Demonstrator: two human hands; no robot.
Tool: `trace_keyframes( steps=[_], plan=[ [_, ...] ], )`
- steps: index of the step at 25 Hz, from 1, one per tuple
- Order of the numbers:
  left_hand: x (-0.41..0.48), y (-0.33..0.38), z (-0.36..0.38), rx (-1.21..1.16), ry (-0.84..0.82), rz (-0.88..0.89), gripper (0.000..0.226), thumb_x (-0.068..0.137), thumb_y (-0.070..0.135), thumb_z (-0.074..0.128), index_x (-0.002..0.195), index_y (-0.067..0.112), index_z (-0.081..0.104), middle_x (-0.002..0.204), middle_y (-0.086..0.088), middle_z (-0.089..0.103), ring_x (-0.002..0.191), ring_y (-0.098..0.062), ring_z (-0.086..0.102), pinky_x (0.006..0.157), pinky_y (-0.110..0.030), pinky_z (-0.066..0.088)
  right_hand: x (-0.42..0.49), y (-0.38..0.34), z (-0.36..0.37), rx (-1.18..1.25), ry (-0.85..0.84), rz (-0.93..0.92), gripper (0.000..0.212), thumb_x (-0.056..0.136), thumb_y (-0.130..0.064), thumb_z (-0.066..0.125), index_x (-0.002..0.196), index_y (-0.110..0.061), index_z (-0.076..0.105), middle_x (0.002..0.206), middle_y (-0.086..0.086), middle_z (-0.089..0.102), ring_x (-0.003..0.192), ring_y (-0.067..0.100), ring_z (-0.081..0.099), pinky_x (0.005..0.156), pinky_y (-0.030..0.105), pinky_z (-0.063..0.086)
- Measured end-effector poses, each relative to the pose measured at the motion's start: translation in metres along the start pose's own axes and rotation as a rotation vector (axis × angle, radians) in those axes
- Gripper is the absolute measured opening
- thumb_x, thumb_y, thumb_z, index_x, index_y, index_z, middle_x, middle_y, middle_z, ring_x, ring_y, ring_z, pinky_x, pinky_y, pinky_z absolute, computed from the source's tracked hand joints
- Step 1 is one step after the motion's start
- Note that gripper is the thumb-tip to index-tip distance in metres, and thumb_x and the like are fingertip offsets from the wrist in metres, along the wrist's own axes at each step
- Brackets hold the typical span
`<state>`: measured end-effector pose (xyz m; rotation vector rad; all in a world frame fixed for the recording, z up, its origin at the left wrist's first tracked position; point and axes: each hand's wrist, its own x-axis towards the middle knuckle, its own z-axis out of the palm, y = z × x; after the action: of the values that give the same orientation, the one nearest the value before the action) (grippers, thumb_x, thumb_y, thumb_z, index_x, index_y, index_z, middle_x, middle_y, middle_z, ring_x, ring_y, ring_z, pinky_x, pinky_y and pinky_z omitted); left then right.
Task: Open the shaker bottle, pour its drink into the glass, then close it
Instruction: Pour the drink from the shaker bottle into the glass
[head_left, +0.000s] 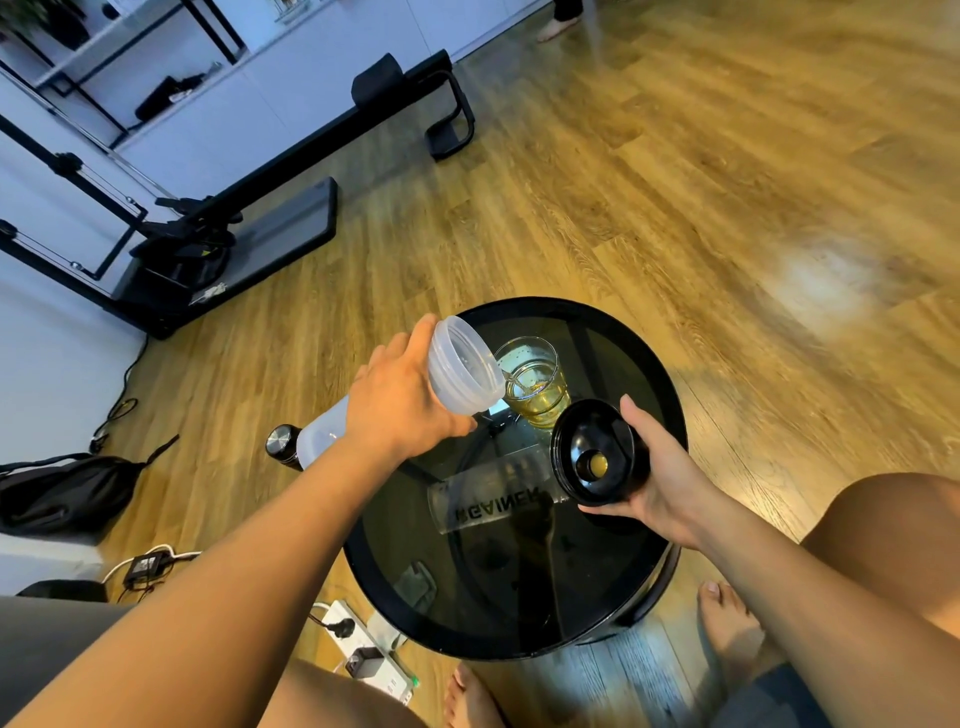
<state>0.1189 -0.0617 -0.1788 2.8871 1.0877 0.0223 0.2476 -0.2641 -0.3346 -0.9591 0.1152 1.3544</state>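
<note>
Amber drink is running from the tilted translucent plastic shaker bottle (457, 374) into the clear glass tumbler (535, 384) standing on the round black glass table (519, 571). The left hand (400, 405) is gripping the bottle; the right hand (660, 483) is holding the black round lid (597, 452) beside the tumbler.

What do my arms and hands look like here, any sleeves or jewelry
Both arms are bare up to the frame edge, with no sleeves showing. The left hand and right hand wear no gloves, and no rings, watch or bracelets are visible.

Round black glass table (644, 343), amber-filled glass (535, 384) on it
</note>
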Motion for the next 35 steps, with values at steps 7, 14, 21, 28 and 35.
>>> trace_keyframes(
  steps=[7,14,21,28,35],
  plan=[
    [0.0009,-0.0017,-0.0001,0.005,0.003,0.008,0.115,0.054,0.047,0.095,0.15,0.029,0.035,0.123,0.0,0.059,0.114,-0.031,0.058,0.093,-0.051,0.05,0.0008,-0.0005,-0.0012,-0.003,0.002,-0.011,0.073,0.066,-0.067,0.071,0.126,-0.025,0.065,0.128,0.015,0.067,0.11,0.042,0.068,0.071,0.055,0.062],
    [0.0028,-0.001,-0.0015,0.019,0.014,0.018,0.12,0.054,0.047,0.096,0.154,0.028,0.032,0.126,-0.002,0.059,0.117,-0.031,0.056,0.097,-0.052,0.049,0.0024,0.0013,-0.0036,0.001,-0.012,-0.021,0.069,0.066,-0.066,0.073,0.122,-0.026,0.068,0.118,0.014,0.074,0.1,0.039,0.074,0.071,0.056,0.061],
    [0.0037,-0.0024,-0.0013,0.031,0.01,0.027,0.12,0.053,0.048,0.095,0.153,0.029,0.031,0.126,-0.001,0.058,0.116,-0.031,0.057,0.096,-0.051,0.05,0.0036,0.0018,-0.0032,-0.011,-0.013,-0.035,0.068,0.064,-0.066,0.073,0.12,-0.028,0.068,0.119,0.013,0.073,0.1,0.039,0.074,0.069,0.055,0.061],
    [0.0049,-0.0035,-0.0011,0.061,0.017,0.039,0.123,0.053,0.049,0.095,0.155,0.028,0.03,0.127,-0.001,0.058,0.117,-0.031,0.056,0.096,-0.048,0.048,0.0047,0.0024,-0.0046,-0.008,-0.022,-0.037,0.068,0.068,-0.066,0.071,0.125,-0.028,0.066,0.125,0.014,0.07,0.108,0.041,0.069,0.072,0.056,0.061],
    [0.0059,-0.0028,-0.0024,0.075,0.02,0.045,0.123,0.054,0.049,0.095,0.156,0.027,0.029,0.129,-0.002,0.057,0.118,-0.031,0.055,0.096,-0.049,0.047,0.0067,0.0036,-0.007,-0.01,-0.033,-0.062,0.067,0.064,-0.066,0.074,0.119,-0.029,0.069,0.116,0.013,0.075,0.095,0.037,0.076,0.07,0.056,0.061]
  ],
)
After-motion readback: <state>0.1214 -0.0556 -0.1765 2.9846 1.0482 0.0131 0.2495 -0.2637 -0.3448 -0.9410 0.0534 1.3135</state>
